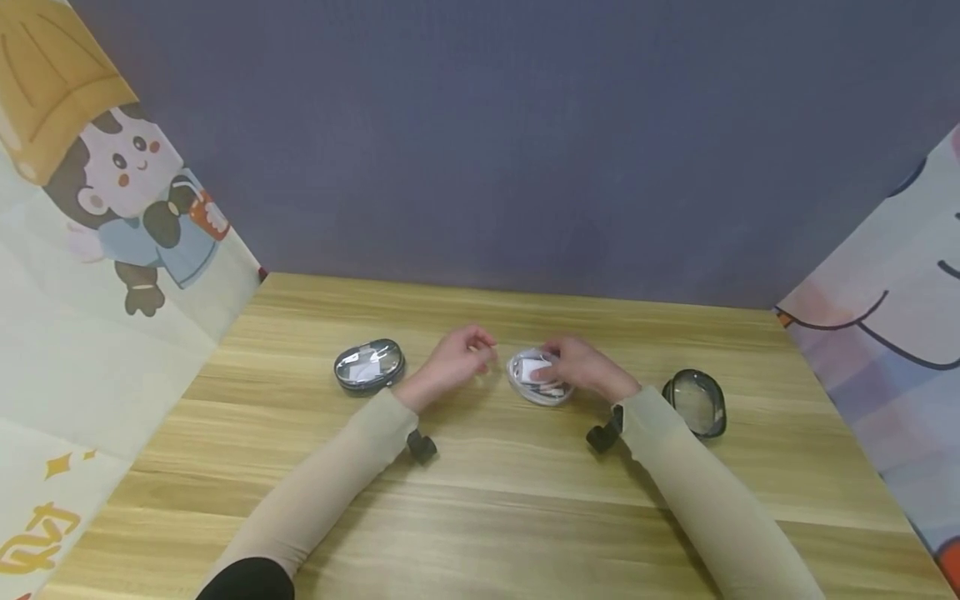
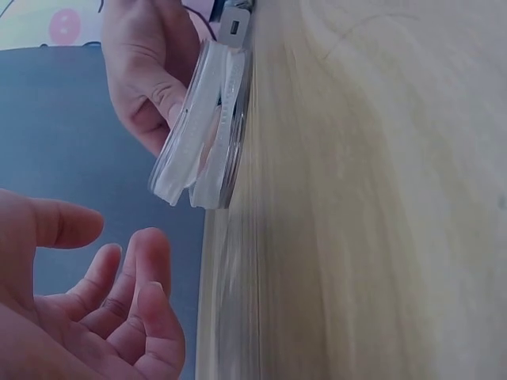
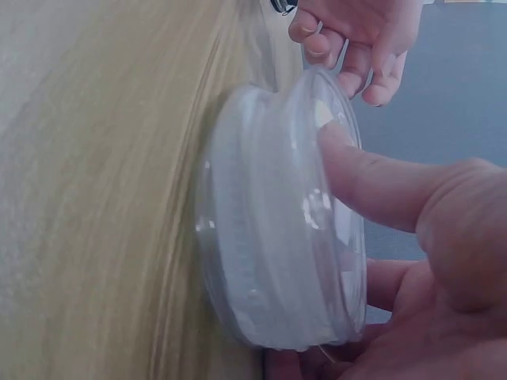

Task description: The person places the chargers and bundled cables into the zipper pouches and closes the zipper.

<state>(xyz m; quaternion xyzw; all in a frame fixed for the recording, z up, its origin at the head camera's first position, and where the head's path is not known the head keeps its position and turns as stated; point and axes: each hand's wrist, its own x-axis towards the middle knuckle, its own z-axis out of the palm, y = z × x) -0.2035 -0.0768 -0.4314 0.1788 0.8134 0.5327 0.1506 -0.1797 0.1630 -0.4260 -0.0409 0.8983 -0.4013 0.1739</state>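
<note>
A small round clear pouch [image 1: 516, 379] with white edging lies on the table, a white block and other small items showing through its top. My right hand [image 1: 588, 367] grips it from the right, thumb on the clear top as the right wrist view shows. In the left wrist view, the pouch's two white bands [image 2: 202, 134] stand apart along a gap, and a grey piece with a slot [image 2: 234, 28] shows at its far end. My left hand [image 1: 453, 358] hovers left of the pouch, apart from it, fingers loosely curled and holding nothing.
A black-edged clear pouch [image 1: 367, 367] with something pale inside lies left of my left hand. Another black-edged pouch [image 1: 697, 404] lies to the right, partly behind my right sleeve. A dark wall [image 1: 487, 150] rises behind the wooden table [image 1: 465, 517], with cartoon-printed sheets at both sides.
</note>
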